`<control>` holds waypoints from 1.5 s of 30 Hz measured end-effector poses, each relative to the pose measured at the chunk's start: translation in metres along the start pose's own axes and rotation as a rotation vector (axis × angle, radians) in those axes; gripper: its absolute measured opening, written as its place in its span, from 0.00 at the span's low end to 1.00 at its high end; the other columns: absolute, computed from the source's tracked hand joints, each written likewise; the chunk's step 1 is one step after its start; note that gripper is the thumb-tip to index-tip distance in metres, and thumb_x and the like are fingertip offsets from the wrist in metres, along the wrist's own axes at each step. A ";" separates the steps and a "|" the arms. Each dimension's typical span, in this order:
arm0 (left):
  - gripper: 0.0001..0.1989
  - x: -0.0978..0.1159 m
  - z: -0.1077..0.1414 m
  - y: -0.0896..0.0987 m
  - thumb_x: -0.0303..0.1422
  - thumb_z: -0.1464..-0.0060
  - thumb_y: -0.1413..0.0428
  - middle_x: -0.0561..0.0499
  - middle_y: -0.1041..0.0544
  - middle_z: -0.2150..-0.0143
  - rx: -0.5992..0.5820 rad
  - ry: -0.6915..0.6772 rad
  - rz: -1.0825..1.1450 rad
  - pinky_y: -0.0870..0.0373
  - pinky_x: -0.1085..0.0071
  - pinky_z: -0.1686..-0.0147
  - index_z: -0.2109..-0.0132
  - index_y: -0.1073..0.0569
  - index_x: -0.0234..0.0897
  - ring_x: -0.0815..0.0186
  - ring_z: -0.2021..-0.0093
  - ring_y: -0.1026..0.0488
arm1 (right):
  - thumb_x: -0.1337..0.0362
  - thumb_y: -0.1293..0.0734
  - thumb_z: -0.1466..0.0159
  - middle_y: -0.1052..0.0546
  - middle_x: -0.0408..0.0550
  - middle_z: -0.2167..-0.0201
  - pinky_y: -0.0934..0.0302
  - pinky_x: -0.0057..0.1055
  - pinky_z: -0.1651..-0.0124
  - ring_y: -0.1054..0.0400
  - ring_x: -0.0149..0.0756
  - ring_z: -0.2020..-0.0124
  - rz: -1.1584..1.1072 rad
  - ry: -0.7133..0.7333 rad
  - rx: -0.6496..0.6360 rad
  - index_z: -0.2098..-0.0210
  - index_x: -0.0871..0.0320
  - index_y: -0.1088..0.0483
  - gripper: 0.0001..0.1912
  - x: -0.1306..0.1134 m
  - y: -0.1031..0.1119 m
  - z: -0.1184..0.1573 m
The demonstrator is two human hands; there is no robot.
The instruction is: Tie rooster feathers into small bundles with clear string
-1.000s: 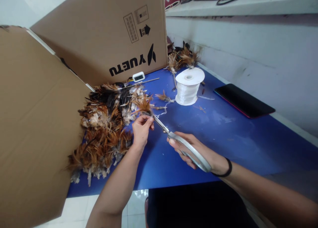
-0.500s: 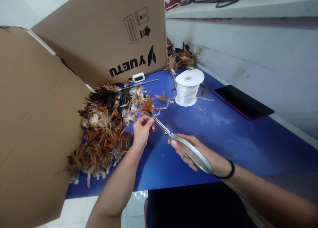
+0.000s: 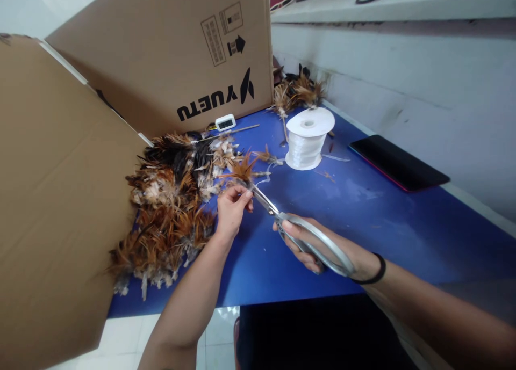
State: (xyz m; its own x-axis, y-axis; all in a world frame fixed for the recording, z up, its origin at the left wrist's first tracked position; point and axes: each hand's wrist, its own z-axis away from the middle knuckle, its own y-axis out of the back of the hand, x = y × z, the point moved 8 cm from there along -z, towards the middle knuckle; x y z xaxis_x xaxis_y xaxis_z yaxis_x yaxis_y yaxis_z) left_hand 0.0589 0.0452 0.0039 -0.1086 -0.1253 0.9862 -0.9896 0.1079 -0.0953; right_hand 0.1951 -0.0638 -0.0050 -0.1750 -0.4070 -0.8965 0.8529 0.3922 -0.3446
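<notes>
My left hand (image 3: 233,208) pinches a small bunch of brown feathers (image 3: 243,168) by its base, the tips fanning upward. My right hand (image 3: 301,245) is wrapped around the grey handles of a pair of scissors (image 3: 318,240). The blades are slightly parted and their tips reach the base of the bunch, just beside my left fingertips. Behind the blades a thin white ribbon (image 3: 264,179) curls across the blue table. A white spool of ribbon (image 3: 307,142) stands upright farther back. Another small feather bunch (image 3: 264,154) lies left of the spool.
Heaped feather bunches (image 3: 167,214) cover the table's left side beside tall cardboard panels (image 3: 161,53). A small digital timer (image 3: 225,123) sits at the back. A dark phone or tablet (image 3: 399,161) lies at right by the wall. More feathers (image 3: 300,91) rest in the far corner.
The scissor blades have parted a little, their tips staying by the feather bunch. The feathers have tilted slightly to the right. The whole view has shifted a little.
</notes>
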 end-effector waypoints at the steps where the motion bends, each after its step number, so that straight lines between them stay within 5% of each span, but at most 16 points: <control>1: 0.12 0.001 0.000 0.000 0.37 0.54 0.37 0.58 0.31 0.83 0.001 0.000 -0.002 0.36 0.77 0.80 0.70 0.30 0.34 0.74 0.83 0.35 | 0.48 0.40 0.35 0.42 0.33 0.80 0.48 0.16 0.87 0.49 0.19 0.86 0.017 0.011 0.004 0.60 0.56 0.40 0.17 -0.002 0.000 0.000; 19: 0.15 -0.007 0.001 -0.007 0.38 0.57 0.35 0.58 0.31 0.79 -0.033 0.112 0.138 0.37 0.78 0.82 0.71 0.32 0.35 0.75 0.82 0.35 | 0.45 0.32 0.45 0.41 0.35 0.79 0.50 0.21 0.88 0.50 0.21 0.86 0.093 -0.105 0.152 0.62 0.56 0.38 0.23 0.004 0.016 0.005; 27: 0.16 -0.002 0.000 -0.005 0.40 0.55 0.36 0.54 0.29 0.70 -0.017 0.133 0.201 0.38 0.78 0.82 0.67 0.30 0.33 0.78 0.81 0.35 | 0.51 0.36 0.40 0.25 0.42 0.70 0.36 0.34 0.66 0.30 0.39 0.69 1.063 0.023 0.368 0.57 0.50 0.32 0.15 -0.031 0.063 0.042; 31: 0.14 -0.001 -0.002 -0.004 0.41 0.53 0.38 0.54 0.28 0.72 -0.046 0.062 0.121 0.36 0.77 0.82 0.67 0.29 0.33 0.76 0.81 0.34 | 0.55 0.40 0.38 0.24 0.47 0.53 0.34 0.43 0.57 0.27 0.50 0.56 1.423 0.028 0.453 0.47 0.51 0.35 0.21 -0.027 0.086 0.056; 38: 0.17 0.019 -0.006 -0.005 0.46 0.52 0.40 0.55 0.31 0.81 -0.070 -0.128 -0.118 0.34 0.76 0.81 0.69 0.28 0.34 0.73 0.82 0.34 | 0.55 0.42 0.35 0.24 0.54 0.52 0.30 0.40 0.59 0.26 0.48 0.58 1.750 0.278 0.462 0.45 0.59 0.34 0.24 -0.025 0.098 0.063; 45: 0.15 0.071 0.014 0.010 0.45 0.52 0.40 0.55 0.29 0.82 -0.059 -0.197 -0.284 0.35 0.75 0.80 0.70 0.28 0.36 0.72 0.83 0.34 | 0.57 0.42 0.35 0.23 0.56 0.56 0.32 0.39 0.57 0.28 0.47 0.56 1.888 0.569 0.451 0.47 0.59 0.32 0.21 -0.034 0.098 0.072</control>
State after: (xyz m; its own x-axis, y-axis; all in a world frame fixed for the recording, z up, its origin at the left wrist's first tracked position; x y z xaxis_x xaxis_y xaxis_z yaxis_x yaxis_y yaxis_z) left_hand 0.0400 0.0241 0.0707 0.1483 -0.3458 0.9265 -0.9763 0.0980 0.1928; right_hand 0.3204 -0.0711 0.0115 0.8794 0.4756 0.0197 0.1401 -0.2981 0.9442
